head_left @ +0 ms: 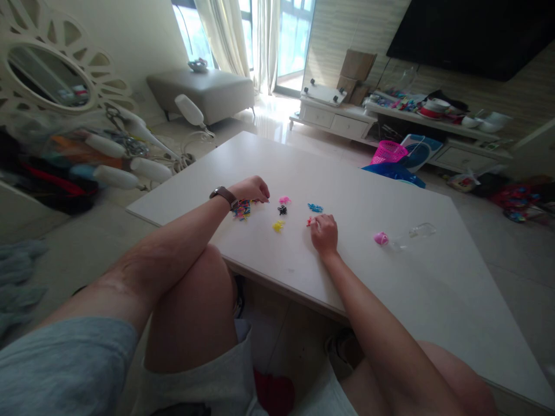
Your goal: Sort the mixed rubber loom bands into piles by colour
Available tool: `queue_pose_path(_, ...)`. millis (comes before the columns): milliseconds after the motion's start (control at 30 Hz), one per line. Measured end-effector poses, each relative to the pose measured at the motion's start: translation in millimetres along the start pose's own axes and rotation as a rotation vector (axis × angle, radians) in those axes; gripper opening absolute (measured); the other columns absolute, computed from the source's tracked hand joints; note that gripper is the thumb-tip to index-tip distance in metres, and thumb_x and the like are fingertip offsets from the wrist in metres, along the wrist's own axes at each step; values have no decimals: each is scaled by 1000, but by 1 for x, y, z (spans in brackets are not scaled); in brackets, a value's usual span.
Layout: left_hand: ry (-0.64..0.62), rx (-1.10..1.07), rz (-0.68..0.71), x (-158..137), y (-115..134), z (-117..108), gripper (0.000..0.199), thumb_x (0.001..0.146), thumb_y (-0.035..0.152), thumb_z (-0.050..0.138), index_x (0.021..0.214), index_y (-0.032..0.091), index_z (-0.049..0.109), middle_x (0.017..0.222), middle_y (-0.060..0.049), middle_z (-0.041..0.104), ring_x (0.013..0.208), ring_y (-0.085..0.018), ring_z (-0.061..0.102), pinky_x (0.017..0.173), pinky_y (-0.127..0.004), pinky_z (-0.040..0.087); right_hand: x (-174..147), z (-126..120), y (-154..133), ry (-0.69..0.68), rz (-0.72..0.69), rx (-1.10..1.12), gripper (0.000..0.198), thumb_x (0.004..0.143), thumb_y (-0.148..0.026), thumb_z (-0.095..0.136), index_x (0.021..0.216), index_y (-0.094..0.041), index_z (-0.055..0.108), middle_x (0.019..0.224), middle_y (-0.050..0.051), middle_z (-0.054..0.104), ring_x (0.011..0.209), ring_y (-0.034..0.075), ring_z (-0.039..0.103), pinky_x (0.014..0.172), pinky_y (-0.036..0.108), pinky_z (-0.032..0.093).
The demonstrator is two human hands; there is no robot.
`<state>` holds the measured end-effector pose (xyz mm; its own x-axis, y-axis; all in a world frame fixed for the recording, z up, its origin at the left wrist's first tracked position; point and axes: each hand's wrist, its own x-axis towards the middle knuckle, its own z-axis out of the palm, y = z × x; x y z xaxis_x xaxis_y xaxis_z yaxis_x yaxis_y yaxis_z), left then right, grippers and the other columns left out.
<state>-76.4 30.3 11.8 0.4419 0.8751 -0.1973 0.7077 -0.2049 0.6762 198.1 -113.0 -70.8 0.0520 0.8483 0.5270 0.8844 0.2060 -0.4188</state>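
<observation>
Mixed-colour pile (241,210) partly hidden by the left wrist; left hand (255,189) curled, cannot tell if pinching; then yellow heap (278,226), black heap (282,211), pink heap (285,200); red heap (309,222) partly covered by right hand (325,232), fingers bent, grip indiscernible; clear container (422,230) faintly outlined.

On my remote feed I see a smooth tabletop (277,164) mid-frame bearing small coloured pieces (241,211), plastic or rubber, I can't tell which, a clear, glossy container (422,230) at right, polished floor (278,118) and cloth curtains (223,37) upper centre, and a matt cloth sleeve (69,364) lower left.
</observation>
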Motion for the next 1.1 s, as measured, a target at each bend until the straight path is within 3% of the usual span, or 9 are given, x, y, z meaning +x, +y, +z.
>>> queue_pose_path(100, -132, -110, 81, 5, 5, 13, 21, 56, 25, 82, 75, 20, 77, 69, -3, 73, 64, -17, 66, 62, -25, 49, -2, -3, -6, -76, -125, -10, 21, 94, -25, 47, 82, -23, 64, 92, 6, 68, 98, 24, 55, 87, 37, 39)
queue_pose_path(200, -171, -150, 143, 10, 13, 27, 20, 56, 22, 83, 73, 18, 75, 69, -4, 74, 67, -17, 68, 63, -25, 50, -5, -5, -10, -129, -204, 1, 15, 94, -26, 51, 88, -23, 65, 97, 6, 68, 104, 24, 56, 91, 37, 39)
queue_pose_path(500, -219, -147, 284, 10, 35, 50, 17, 60, 16, 79, 76, 15, 75, 70, -5, 75, 69, -17, 70, 64, -23, 51, -6, -8, -10, -199, -275, 60, 24, 91, -28, 55, 111, -22, 67, 120, 7, 68, 113, 25, 57, 99, 39, 41)
queue_pose_path(733, -252, -168, 343, 13, 36, 57, 16, 65, 15, 74, 81, 13, 75, 74, -7, 76, 69, -16, 70, 63, -22, 51, -6, -10, -9, -239, -325, 79, 37, 90, -27, 56, 126, -22, 64, 130, 8, 66, 120, 26, 56, 102, 42, 42)
queue_pose_path(1100, -297, -166, 384, 15, 38, 67, 17, 72, 12, 69, 88, 11, 74, 78, -8, 77, 69, -15, 70, 60, -20, 50, -5, -11, -9, -244, -373, 85, 43, 91, -27, 57, 134, -22, 60, 137, 7, 63, 122, 26, 55, 103, 44, 44)
